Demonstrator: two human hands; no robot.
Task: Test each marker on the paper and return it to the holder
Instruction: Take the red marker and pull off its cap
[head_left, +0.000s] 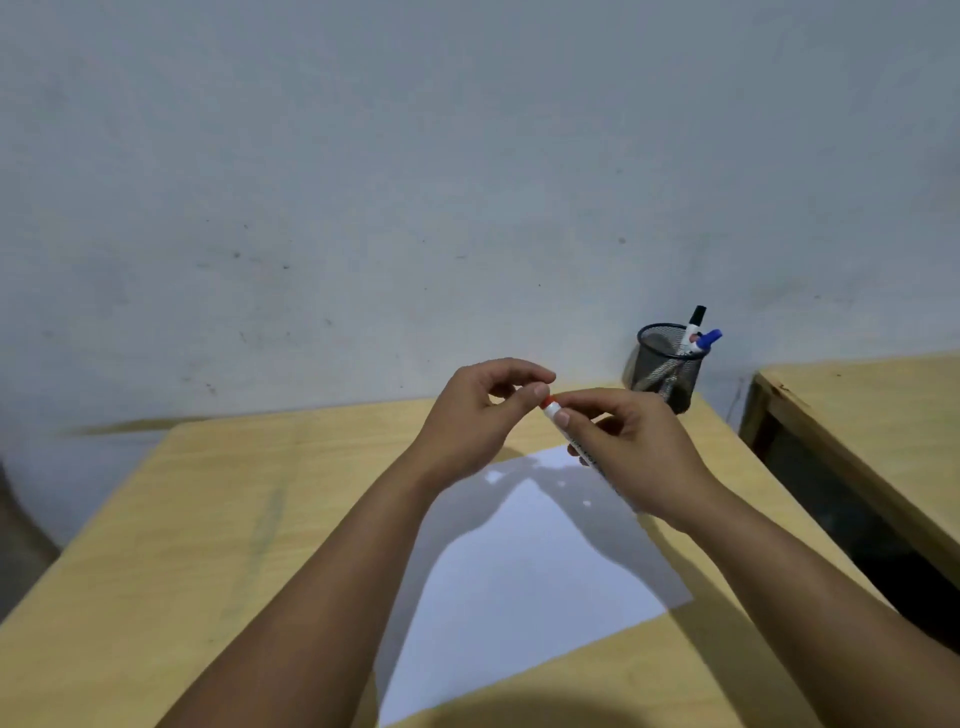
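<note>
Gripping one white marker (566, 434) above paper (524, 582), both hands: left (480, 415) at red tip, right (634, 452) around barrel; print illegible.

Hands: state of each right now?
Left hand: fingertips pinching the red cap end of the marker.
Right hand: closed around the marker's barrel, above the paper.

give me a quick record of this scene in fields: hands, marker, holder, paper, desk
left hand: fingertips pinch the red cap end of the marker
right hand: grip closed around the marker barrel
marker: white barrel, red cap, held above the paper
holder: black mesh cup at the desk's far right corner, by the wall
in holder: black marker and blue marker
paper: white sheet lying flat, no marks visible
desk: light wood
</note>
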